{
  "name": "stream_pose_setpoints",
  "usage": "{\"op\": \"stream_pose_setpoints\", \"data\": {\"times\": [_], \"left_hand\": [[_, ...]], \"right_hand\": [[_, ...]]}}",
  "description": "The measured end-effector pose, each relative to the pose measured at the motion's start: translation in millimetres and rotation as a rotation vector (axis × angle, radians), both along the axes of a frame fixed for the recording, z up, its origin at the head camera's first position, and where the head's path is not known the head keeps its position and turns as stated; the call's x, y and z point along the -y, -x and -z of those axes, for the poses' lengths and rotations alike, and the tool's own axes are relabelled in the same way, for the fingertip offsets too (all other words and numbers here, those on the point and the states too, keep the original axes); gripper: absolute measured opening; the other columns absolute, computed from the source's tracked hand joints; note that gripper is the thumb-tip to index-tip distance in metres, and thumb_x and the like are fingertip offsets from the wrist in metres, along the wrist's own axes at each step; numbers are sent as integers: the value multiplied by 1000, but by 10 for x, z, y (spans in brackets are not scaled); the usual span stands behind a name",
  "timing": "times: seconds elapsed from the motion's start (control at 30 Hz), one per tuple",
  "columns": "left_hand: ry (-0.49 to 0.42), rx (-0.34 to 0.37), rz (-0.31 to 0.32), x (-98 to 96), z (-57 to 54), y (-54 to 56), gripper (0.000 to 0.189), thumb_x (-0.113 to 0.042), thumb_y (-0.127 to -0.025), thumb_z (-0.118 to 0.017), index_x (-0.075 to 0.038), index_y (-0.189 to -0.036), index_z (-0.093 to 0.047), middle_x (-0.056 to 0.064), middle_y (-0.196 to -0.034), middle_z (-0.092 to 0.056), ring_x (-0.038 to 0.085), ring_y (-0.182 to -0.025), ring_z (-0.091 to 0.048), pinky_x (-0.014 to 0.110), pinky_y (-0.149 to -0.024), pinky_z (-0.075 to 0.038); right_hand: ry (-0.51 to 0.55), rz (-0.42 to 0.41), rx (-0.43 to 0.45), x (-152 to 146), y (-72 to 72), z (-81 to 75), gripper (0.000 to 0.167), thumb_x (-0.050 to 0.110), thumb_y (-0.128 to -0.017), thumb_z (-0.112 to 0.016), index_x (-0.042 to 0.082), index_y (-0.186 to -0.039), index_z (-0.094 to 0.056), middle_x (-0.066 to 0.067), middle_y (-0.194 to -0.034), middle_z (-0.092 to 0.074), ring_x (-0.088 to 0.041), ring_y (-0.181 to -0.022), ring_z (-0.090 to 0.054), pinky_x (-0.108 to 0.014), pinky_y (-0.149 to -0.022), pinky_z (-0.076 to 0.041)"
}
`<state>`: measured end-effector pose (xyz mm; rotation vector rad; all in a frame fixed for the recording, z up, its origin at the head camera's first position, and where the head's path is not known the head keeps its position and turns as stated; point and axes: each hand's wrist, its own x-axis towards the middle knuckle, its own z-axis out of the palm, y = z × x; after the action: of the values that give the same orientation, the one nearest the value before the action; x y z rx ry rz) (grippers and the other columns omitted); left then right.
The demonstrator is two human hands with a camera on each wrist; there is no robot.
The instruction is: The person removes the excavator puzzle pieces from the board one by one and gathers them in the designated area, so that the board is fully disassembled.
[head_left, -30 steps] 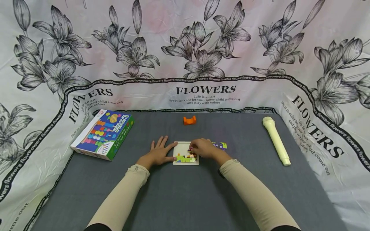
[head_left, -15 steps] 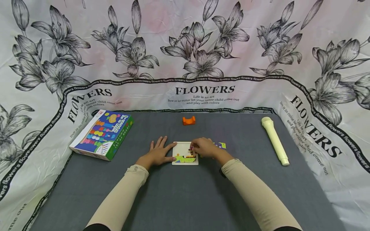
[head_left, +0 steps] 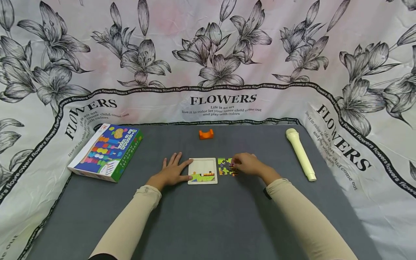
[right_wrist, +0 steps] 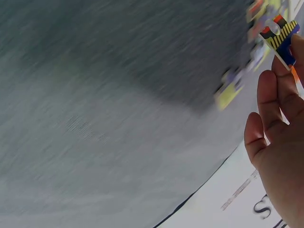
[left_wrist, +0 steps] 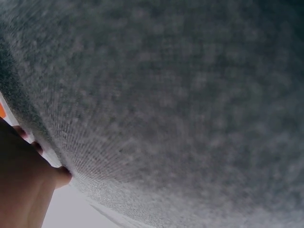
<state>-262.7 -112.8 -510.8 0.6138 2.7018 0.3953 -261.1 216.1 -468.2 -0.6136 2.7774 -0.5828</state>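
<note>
My left hand [head_left: 169,174] lies with fingers spread on the grey tabletop, its thumb and forefinger at the left edge of a white puzzle board [head_left: 202,164]. Green and reddish pieces fill the board's lower part; the upper part is bare white. Right of the board lies a group of loose puzzle pieces [head_left: 223,168]. Over their right side, my right hand [head_left: 248,164] pinches one puzzle piece [right_wrist: 280,39], striped yellow and blue with red and black tips. In the left wrist view, only part of the left hand [left_wrist: 26,178] shows.
A coloured game box [head_left: 107,151] lies at the left of the table. An orange curved block [head_left: 206,134] sits behind the board, and a pale yellow stick [head_left: 300,153] lies at the right. A flower-printed cloth [head_left: 224,103] rises behind the tabletop.
My right hand has moved right, off the board's right edge to above the loose pieces, which now show. The left hand stays by the board. The head view has shifted slightly.
</note>
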Motion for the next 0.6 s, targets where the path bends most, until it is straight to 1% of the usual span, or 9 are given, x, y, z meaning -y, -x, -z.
{"op": "stream_pose_setpoints", "data": {"times": [0.13, 0.2, 0.3, 0.43, 0.6], "left_hand": [[-5, -2, 4, 10, 1, 6, 77, -62, -90, -55, -31, -155, -26, 19, -162, -3, 41, -149, 3, 68, -111, 1], [1, 0, 4, 23, -8, 11, 77, -62, -91, -54, -31, -155, -25, 19, -162, -2, 41, -148, 4, 68, -111, 2], [6, 2, 6, 28, -14, 9, 77, -62, -91, -54, -31, -155, -24, 19, -162, -2, 41, -149, 4, 68, -111, 2], [-3, 2, 8, 24, -27, -3, 77, -61, -91, -54, -31, -155, -24, 20, -162, -2, 41, -148, 3, 68, -111, 2], [-7, -1, 11, 7, -42, -19, 76, -60, -92, -55, -30, -155, -26, 21, -162, -3, 42, -148, 2, 69, -111, 1]], "right_hand": [[-19, 6, 17, -156, -37, 13, 9, 15, -95, -60, 11, -89, -67, 3, -76, -63, -13, -67, -51, -41, -73, -32], [-30, 3, 26, -209, -41, 24, 10, 15, -95, -60, 11, -87, -66, 3, -73, -61, -12, -65, -49, -39, -71, -30], [-50, 4, 32, -266, -47, 40, 9, 16, -94, -61, 13, -88, -67, 5, -73, -61, -11, -65, -49, -37, -69, -29], [-42, 2, 47, -316, -51, 40, 9, 16, -94, -61, 13, -92, -69, 5, -75, -63, -11, -64, -49, -37, -69, -29], [-61, 1, 40, -365, -54, 59, 13, 15, -93, -62, 15, -98, -74, 6, -83, -70, -10, -69, -55, -40, -72, -34]]}}
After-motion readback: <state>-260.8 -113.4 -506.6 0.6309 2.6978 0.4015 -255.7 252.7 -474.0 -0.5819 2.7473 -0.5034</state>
